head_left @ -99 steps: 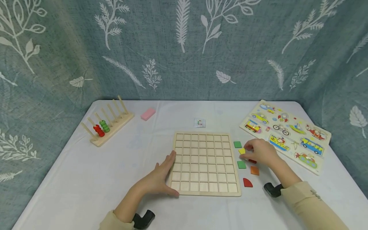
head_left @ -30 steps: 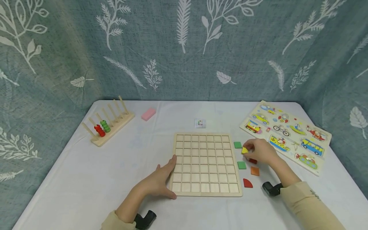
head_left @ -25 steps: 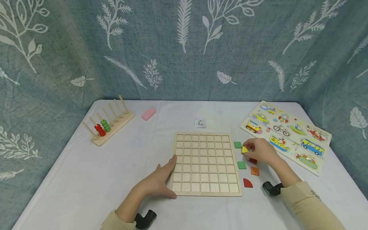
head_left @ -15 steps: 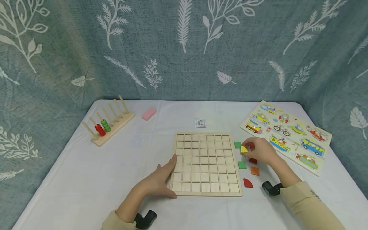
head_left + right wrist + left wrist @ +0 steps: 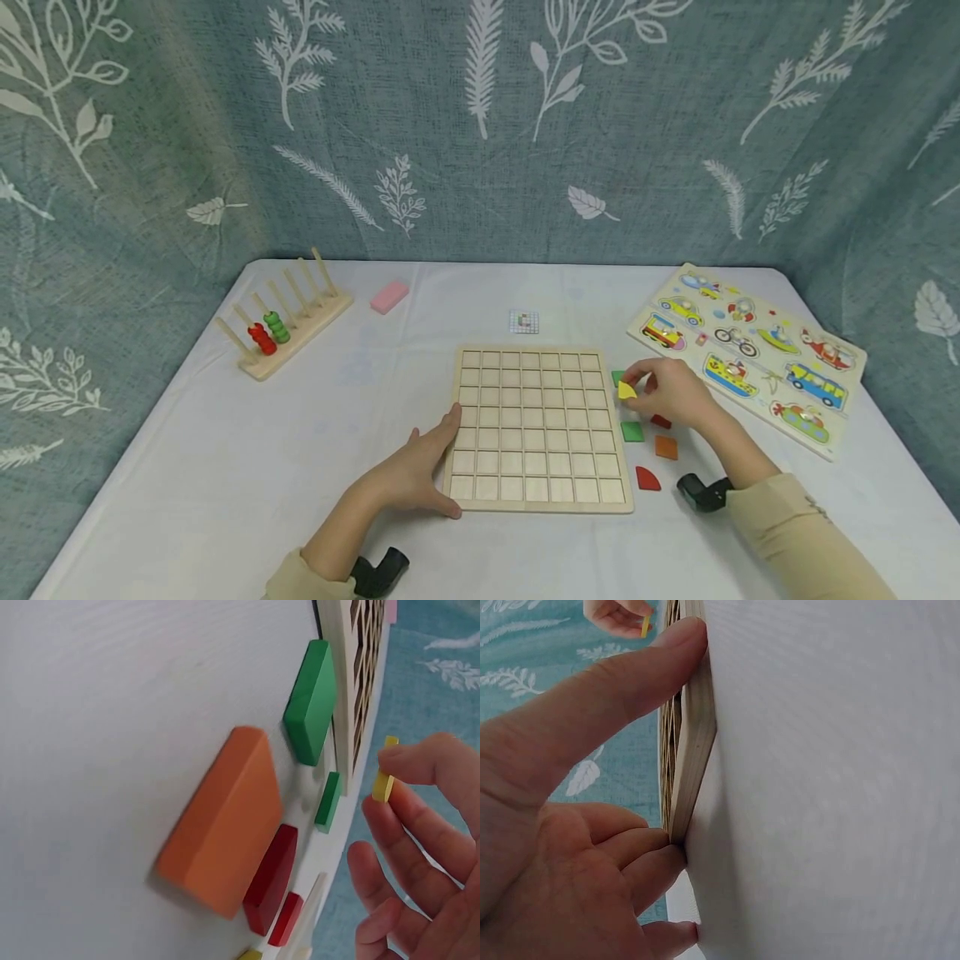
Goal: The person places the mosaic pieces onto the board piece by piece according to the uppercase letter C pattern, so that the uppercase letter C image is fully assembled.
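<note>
My left hand [image 5: 411, 467] rests at the near left corner of a wooden grid board [image 5: 538, 507]. In the left wrist view its thumb [image 5: 682, 641] lies along one edge and its fingers touch the other side of the corner. Between thumb and fingertips my right hand [image 5: 675, 392] pinches a small yellow tile [image 5: 626, 390], held above the table just right of the board. The right wrist view shows that yellow tile [image 5: 382, 786] edge-on. Below the right hand lie a green square tile [image 5: 632, 432], an orange tile [image 5: 666, 447], a dark red tile [image 5: 661, 422] and a red quarter-circle tile [image 5: 647, 478].
Another green tile [image 5: 617, 377] is partly behind the right hand. A vehicle puzzle board [image 5: 765, 379] lies at the right. Beyond the grid board is a small pattern card [image 5: 523, 322]. Far left stand a peg rack [image 5: 292, 342] with red and green beads and a pink block [image 5: 389, 297].
The yellow tile, earlier at the right fingertips by the table, is now pinched and raised, and has moved left toward the board. The left hand has shifted slightly down the board's edge.
</note>
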Tool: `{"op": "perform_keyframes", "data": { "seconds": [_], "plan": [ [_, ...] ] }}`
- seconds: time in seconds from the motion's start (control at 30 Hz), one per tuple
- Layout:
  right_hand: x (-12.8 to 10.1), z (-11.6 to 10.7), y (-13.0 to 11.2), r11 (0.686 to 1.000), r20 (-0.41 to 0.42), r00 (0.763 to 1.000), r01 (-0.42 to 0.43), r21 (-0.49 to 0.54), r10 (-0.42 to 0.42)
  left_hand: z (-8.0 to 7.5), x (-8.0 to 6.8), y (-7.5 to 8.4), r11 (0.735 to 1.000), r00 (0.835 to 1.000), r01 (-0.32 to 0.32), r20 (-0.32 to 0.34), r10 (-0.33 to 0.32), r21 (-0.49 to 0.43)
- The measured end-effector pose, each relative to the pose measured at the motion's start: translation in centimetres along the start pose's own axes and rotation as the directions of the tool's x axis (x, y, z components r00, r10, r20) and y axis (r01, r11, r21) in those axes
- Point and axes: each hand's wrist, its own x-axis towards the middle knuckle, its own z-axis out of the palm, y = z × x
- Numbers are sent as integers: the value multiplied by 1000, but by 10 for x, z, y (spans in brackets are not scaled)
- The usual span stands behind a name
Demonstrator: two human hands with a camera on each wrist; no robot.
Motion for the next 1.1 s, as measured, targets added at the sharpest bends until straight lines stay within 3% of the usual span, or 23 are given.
{"op": "perform_keyframes", "data": {
  "seconds": [0.33, 1.1],
  "plan": [
    [2, 0, -8, 998, -13, 998, 67, -18, -67, -2, -1, 3, 1000, 1000, -2, 10, 2, -6],
    [12, 0, -31, 992, 21, 992, 125, -14, -124, -2, 2, 10, 998, 999, 41, -9, -41, -44]
  ]
}}
